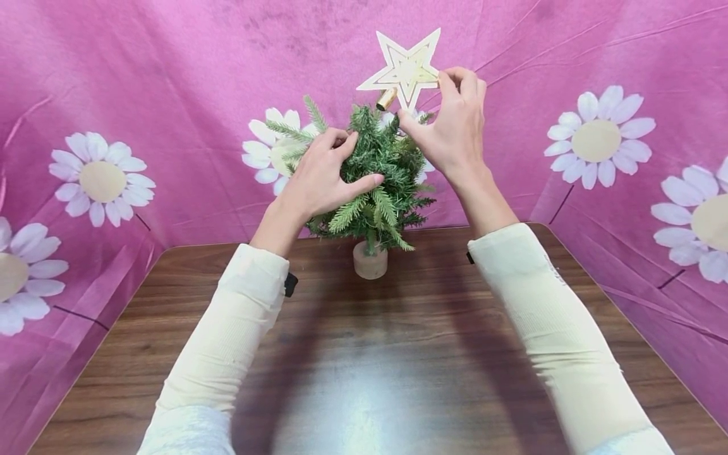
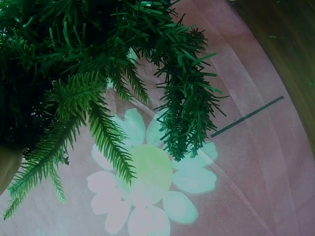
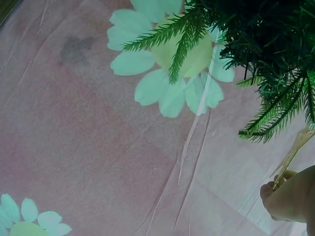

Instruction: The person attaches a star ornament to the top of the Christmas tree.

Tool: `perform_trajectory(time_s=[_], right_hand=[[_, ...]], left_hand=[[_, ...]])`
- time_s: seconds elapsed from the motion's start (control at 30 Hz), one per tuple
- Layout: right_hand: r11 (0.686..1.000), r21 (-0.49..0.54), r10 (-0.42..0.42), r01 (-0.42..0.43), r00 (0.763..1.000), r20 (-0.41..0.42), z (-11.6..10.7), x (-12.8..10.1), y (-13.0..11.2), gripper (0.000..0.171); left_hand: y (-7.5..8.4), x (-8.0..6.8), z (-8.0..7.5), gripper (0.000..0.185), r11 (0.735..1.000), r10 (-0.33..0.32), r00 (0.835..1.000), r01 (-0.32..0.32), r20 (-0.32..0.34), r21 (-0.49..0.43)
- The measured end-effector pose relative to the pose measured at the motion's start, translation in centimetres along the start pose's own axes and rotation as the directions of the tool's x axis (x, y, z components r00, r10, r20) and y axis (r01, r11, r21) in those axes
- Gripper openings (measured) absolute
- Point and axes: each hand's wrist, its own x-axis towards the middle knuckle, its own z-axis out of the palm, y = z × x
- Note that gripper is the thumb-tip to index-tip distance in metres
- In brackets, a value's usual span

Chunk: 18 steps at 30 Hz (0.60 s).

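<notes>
A small green artificial tree (image 1: pixel 378 177) stands in a round pale wooden base (image 1: pixel 370 261) on the brown table (image 1: pixel 364 354). My left hand (image 1: pixel 324 177) grips the tree's left side, fingers curled into the branches. My right hand (image 1: pixel 452 126) pinches a cream and gold star topper (image 1: pixel 405 66) just above the treetop; a short gold tube (image 1: pixel 387 99) at the star's foot points down to the left. The left wrist view shows only the green branches (image 2: pixel 98 73). In the right wrist view, a fingertip (image 3: pixel 288 199) pinches the star's thin edge (image 3: pixel 295 150) beside the tree branches (image 3: pixel 266 44).
A pink cloth with white daisies (image 1: pixel 102 180) hangs behind and along both sides of the table. The wooden tabletop reaches toward me between my cream sleeves (image 1: pixel 227 341).
</notes>
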Motion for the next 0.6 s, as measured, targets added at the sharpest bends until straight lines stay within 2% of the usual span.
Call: perform_trajectory(time_s=[0.27,0.6], right_hand=[[1.000,-0.009,0.003,-0.002,1.000,0.005,0.6,0.1,-0.8,0.070],[0.996,-0.029,-0.080,0.080,0.997,-0.002,1.1,0.0,-1.4,0.070]], left_hand=[[0.0,0.0,0.0,0.098,1.000,-0.006,1.000,0.006,0.003,-0.003],[-0.1,-0.1,0.1,0.098,1.000,-0.018,1.000,0.018,0.005,-0.006]])
